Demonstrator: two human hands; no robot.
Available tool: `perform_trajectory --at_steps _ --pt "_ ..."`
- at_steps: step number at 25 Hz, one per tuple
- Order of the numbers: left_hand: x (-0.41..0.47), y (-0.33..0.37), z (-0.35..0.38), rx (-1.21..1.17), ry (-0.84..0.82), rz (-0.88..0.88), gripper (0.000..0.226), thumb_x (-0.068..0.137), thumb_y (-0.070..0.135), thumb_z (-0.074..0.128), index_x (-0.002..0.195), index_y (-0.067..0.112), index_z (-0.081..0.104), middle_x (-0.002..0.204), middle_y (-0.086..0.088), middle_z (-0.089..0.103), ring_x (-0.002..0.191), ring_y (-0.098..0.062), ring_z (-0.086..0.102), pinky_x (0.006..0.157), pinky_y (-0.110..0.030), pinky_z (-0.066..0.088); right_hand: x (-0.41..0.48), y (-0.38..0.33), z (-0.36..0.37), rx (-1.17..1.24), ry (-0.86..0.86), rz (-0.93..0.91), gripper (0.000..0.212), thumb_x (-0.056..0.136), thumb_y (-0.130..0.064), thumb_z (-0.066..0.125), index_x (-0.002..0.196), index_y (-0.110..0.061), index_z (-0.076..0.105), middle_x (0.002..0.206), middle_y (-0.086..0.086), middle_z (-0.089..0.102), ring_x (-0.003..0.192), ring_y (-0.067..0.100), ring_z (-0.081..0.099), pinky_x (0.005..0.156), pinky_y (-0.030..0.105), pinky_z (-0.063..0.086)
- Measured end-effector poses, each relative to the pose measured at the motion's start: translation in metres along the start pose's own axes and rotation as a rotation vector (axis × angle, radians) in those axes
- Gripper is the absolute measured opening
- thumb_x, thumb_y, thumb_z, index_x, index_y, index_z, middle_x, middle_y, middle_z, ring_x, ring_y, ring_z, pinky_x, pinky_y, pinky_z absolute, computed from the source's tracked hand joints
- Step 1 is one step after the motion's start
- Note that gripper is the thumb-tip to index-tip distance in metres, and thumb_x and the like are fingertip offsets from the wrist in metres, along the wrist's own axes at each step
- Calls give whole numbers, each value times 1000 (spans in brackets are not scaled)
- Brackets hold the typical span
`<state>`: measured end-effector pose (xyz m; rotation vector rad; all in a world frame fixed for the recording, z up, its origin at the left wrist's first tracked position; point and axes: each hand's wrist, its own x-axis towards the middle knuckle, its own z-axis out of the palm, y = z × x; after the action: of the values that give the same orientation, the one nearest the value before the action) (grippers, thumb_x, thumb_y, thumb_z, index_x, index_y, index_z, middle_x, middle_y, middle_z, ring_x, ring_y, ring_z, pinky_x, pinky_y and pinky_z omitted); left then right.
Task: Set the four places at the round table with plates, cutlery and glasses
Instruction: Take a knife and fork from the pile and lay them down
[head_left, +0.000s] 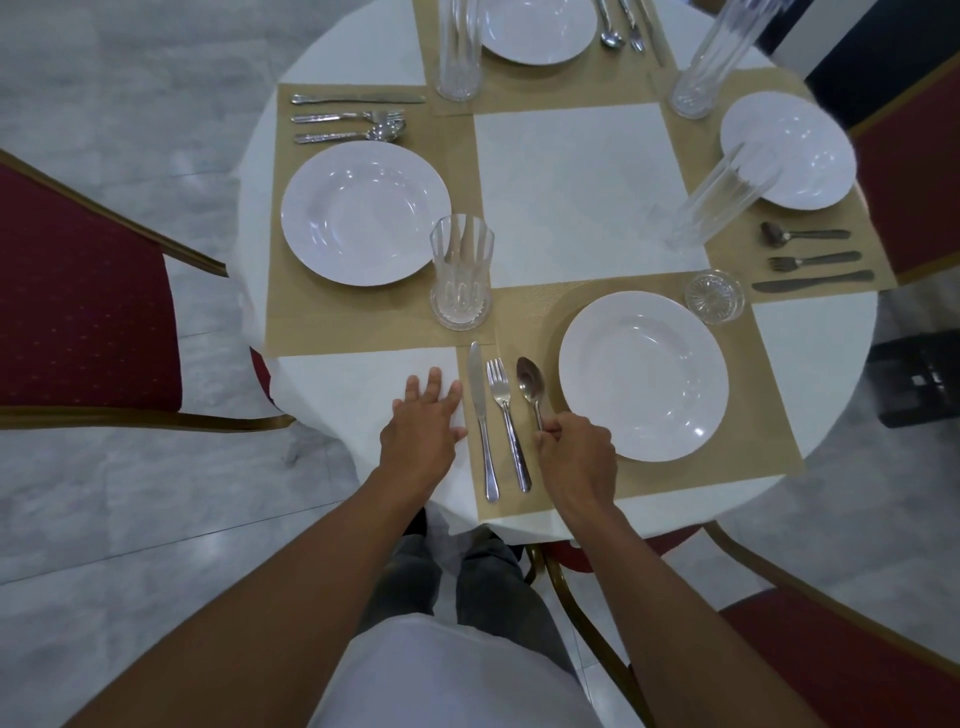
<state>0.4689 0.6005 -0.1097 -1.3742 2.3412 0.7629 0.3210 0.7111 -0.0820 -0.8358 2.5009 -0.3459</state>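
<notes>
On the near placemat (649, 483) lie a knife (480, 415), a fork (506, 421) and a spoon (531, 384), left of a white plate (644, 376). My right hand (574, 454) pinches the spoon's handle. Flat on the white cloth, my left hand (423, 426) rests with spread fingers, just left of the knife. A glass (714, 296) stands at the plate's far right. The left place has a plate (366, 212), cutlery (348, 118) and a glass (461, 273). The right place has a plate (787, 150), cutlery (810, 260) and a glass (719, 200). The far place has a plate (537, 28) and a glass (458, 49).
Red chairs with gold frames stand at the left (78, 312), near right (831, 649) and far right (904, 171). Another tall glass (714, 57) stands at the back right. The round table (582, 192) has a white cloth over it. A dark box (917, 379) sits on the floor.
</notes>
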Motion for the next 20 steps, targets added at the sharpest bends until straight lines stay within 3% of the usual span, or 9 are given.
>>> perform_trajectory --at_steps 6,11,14,16,17,18,20 --pt "0 0 0 12 4 2 66 102 38 49 158 29 14 167 0 -2 153 -29 -3 120 -46 19 -2 8 6 -190 16 -201 19 97 -24 66 109 -11 72 96 5 69 78 14 67 75 22 57" --pt "-1 1 0 10 -19 19 63 103 34 47 158 27 14 167 -1 -2 153 -30 -3 120 -46 18 0 12 8 -287 -39 -289 12 95 -24 70 100 -13 73 87 1 67 70 8 61 67 16 53" --pt "-1 2 -11 3 -28 -19 56 104 22 46 156 27 25 166 0 10 152 -29 10 117 -45 30 1 12 0 -187 -4 -353 11 89 -20 77 92 -9 74 79 4 68 63 9 58 62 18 53" --pt "-3 8 -24 -26 44 -29 41 102 17 45 142 25 50 150 -2 46 139 -29 43 102 -38 48 4 18 -12 -91 89 -414 12 86 -19 80 85 -9 74 72 4 68 57 11 60 58 22 57" --pt "-4 17 -31 -47 94 5 33 100 16 46 127 24 62 127 -1 64 120 -26 59 89 -36 54 8 22 -20 -54 134 -417 13 89 -21 77 83 -10 74 71 3 67 57 12 61 58 25 59" --pt "-7 31 -39 -84 134 63 28 97 14 47 113 24 67 107 2 69 103 -22 65 80 -35 55 13 26 -29 -21 163 -400 16 94 -24 71 85 -11 75 73 1 68 60 12 62 60 26 59" --pt "-5 70 -56 -179 162 214 26 92 12 50 105 25 68 98 8 69 93 -16 64 77 -37 55 26 37 -48 45 218 -350 21 98 -28 64 93 -12 77 82 0 73 68 11 66 70 21 56"
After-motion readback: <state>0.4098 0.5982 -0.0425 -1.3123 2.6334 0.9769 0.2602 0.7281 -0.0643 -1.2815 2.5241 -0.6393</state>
